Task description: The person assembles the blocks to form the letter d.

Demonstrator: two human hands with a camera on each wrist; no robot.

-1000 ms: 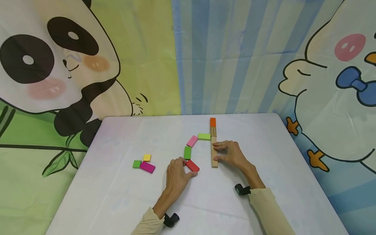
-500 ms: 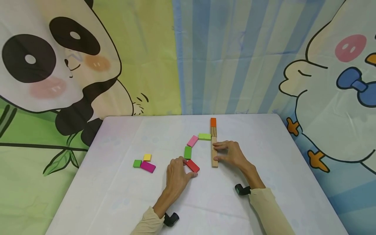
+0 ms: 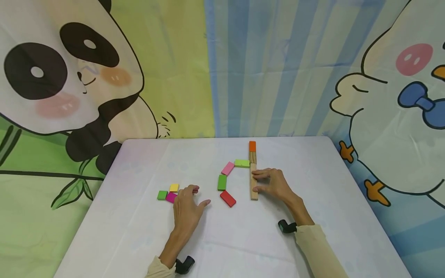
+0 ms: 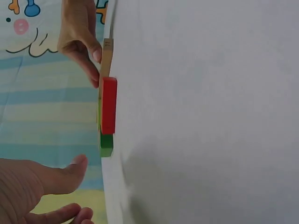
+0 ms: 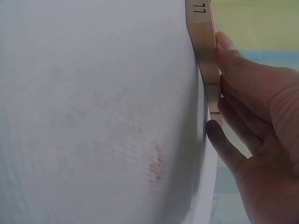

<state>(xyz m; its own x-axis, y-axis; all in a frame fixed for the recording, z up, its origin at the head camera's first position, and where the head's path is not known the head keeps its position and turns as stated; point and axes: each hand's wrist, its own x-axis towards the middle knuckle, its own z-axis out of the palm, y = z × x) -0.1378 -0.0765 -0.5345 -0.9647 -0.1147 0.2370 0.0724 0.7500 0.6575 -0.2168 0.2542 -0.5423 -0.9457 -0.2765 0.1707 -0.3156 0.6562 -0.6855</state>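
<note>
In the head view my left hand (image 3: 187, 210) is off the table blocks, fingers loosely bent and holding nothing. It partly covers the magenta block (image 3: 171, 197). To its right lies a red block (image 3: 228, 199), below a green block (image 3: 222, 182). A pink block (image 3: 228, 168) and a light green block (image 3: 242, 163) continue the curve to a straight wooden strip (image 3: 254, 189). My right hand (image 3: 275, 185) touches the right side of this strip with thumb and fingertips, also visible in the right wrist view beside the wooden block (image 5: 205, 56).
An orange block (image 3: 252, 146) tops the straight strip. A small green block (image 3: 162, 195) and a yellow block (image 3: 174, 187) lie beside the magenta one at left. The white table (image 3: 295, 150) ends at a cartoon-printed cloth backdrop (image 3: 264, 69).
My left hand has let go of the red block and moved left toward the magenta block. The red block stays where it was. My right hand keeps its place at the wooden strip.
</note>
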